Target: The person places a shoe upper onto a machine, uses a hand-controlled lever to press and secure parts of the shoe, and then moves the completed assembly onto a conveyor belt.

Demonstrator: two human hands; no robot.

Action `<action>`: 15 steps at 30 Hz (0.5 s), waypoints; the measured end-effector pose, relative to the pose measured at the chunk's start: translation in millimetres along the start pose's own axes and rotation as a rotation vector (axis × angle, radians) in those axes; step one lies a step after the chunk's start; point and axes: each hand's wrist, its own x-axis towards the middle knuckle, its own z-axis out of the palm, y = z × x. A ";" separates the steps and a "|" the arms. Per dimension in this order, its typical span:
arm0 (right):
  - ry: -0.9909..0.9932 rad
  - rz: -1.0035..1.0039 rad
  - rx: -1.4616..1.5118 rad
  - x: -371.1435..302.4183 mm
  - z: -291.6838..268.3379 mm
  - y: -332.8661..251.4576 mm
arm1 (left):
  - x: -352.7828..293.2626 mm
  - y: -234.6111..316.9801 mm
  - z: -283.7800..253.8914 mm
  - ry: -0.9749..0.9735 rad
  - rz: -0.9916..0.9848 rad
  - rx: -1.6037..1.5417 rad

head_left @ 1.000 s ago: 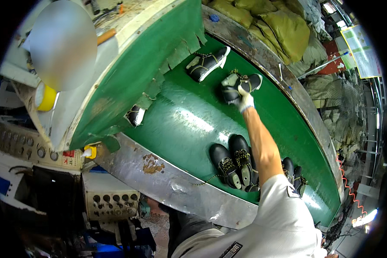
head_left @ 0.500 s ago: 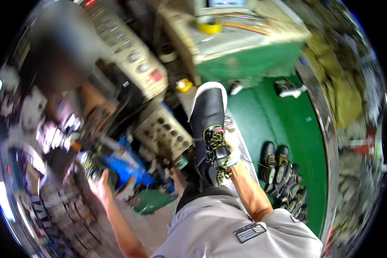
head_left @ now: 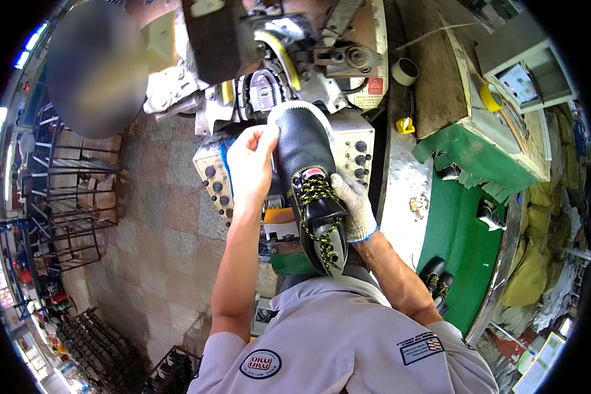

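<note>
A black leather work shoe (head_left: 304,141) with a pale stitched sole edge and black-and-yellow laces is held in front of my body, toe pointing away. My right hand (head_left: 353,209), in a knitted glove with a blue cuff edge, grips its right side near the laces. My bare left hand (head_left: 251,161) is closed at the left edge of the toe, thumb against the upper; its curled fingertips are partly hidden. Just past the toe is a machine (head_left: 285,65) with metal jaws, yellow curved strips and a ribbed sole-shaped pad.
Control panels with black knobs (head_left: 360,157) sit below the machine. To the right are a green-draped bench (head_left: 486,154), a yellow tape roll (head_left: 490,97) and a green surface (head_left: 463,243) with several shoes. Metal racks (head_left: 79,197) stand at left; rows of dark shoes (head_left: 102,348) lie lower left.
My view has turned left toward the machine. My left hand, earlier out at the left with another laced shoe, has come in to the black shoe's toe. My right hand still holds it.
</note>
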 end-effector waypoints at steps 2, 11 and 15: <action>-0.016 -0.010 -0.045 5.0 10.3 0.1 | 13.6 -7.4 -13.3 0.070 0.013 0.111; -0.049 0.059 -0.003 39.2 18.7 3.8 | 63.4 -33.4 -21.2 0.159 0.364 0.412; -0.013 0.084 0.087 48.1 24.6 6.8 | 81.0 -23.9 -16.4 0.134 0.386 0.337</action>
